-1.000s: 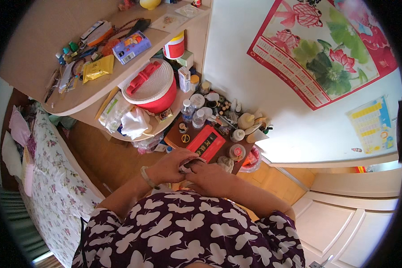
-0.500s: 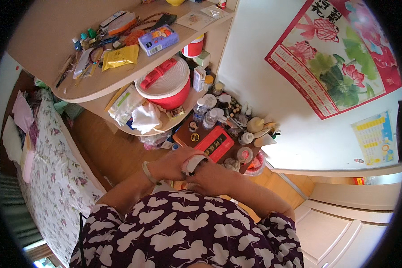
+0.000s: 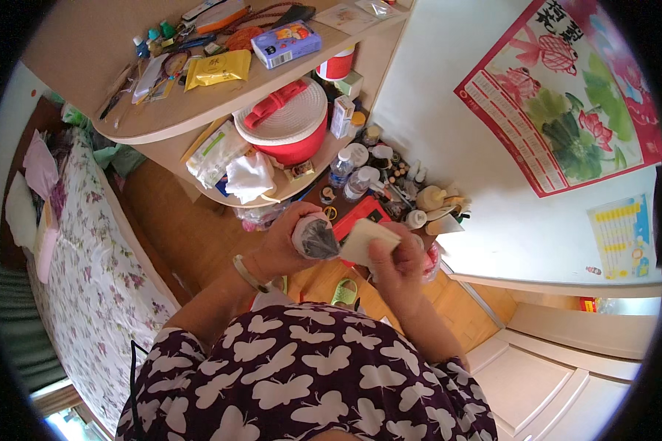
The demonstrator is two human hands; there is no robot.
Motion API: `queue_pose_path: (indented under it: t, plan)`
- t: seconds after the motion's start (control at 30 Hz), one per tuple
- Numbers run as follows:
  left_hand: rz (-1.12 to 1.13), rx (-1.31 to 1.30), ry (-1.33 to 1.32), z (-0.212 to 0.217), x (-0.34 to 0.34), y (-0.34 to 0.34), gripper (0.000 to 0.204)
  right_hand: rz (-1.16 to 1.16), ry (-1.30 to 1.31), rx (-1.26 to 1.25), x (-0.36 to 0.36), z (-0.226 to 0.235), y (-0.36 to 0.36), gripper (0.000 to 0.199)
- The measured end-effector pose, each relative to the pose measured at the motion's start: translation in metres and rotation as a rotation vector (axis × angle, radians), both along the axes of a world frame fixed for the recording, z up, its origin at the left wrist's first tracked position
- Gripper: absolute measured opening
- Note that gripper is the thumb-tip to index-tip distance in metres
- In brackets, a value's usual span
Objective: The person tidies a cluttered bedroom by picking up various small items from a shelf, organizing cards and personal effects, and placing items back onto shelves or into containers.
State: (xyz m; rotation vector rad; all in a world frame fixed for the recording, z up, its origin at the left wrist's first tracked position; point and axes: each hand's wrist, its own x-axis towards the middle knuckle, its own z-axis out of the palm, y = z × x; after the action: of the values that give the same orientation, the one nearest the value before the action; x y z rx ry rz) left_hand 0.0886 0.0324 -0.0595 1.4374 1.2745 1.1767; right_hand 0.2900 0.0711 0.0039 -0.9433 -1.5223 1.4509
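My left hand (image 3: 276, 246) is wrapped round a short whitish cylinder with a dark grey, crinkled end (image 3: 317, 238); its exact kind I cannot make out. Between the thumb and fingers of my right hand (image 3: 402, 268) is a flat cream-coloured piece with squared corners (image 3: 363, 242), its edge close to the cylinder's grey end. Whether the two touch is unclear. Beyond both hands, a red box (image 3: 368, 211) lies on the small brown table, partly hidden by the cream piece. A bangle circles my left wrist.
Clear plastic bottles (image 3: 340, 167) and several jars crowd the small table against the wall. To its left, a curved shelf holds a red-and-white basket (image 3: 294, 128) and a white cloth (image 3: 249, 176). A flowered bed (image 3: 103, 279) runs along the left; a green slipper (image 3: 343, 292) is on the floor.
My hands were together over the whitish thing; now they are apart. My right hand has moved right and up with the cream piece, and the cylinder's grey end faces up.
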Motion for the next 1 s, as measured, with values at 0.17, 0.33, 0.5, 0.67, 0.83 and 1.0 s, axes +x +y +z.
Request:
queue_pose_path:
  t: [0.17, 0.33, 0.5, 0.67, 0.83, 1.0]
  plan:
    - [0.171, 0.199, 0.311, 0.008, 0.019, 0.008, 0.073, -0.110, -0.132, 0.249, -0.024, -0.023, 0.006, 0.019]
    - [0.358, 0.300, 0.573, 0.007, 0.029, 0.011, 0.073, -0.129, -0.346, 0.263, -0.023, -0.036, 0.009, 0.022]
    - [0.354, 0.304, 0.660, -0.013, 0.031, 0.007, 0.071, -0.036, -0.492, 0.217, -0.020, -0.037, 0.012, 0.021]
    - [0.225, 0.185, 0.635, -0.006, 0.025, -0.001, 0.076, 0.208, -0.525, 0.186, -0.014, -0.029, 0.016, 0.028]
    - [0.215, 0.111, 0.627, -0.005, 0.033, -0.013, 0.075, 0.253, -0.602, 0.295, -0.023, -0.041, 0.023, 0.028]
    - [0.235, 0.073, 0.604, -0.003, 0.029, -0.024, 0.072, 0.368, -0.785, 0.288, -0.032, -0.047, 0.028, 0.025]
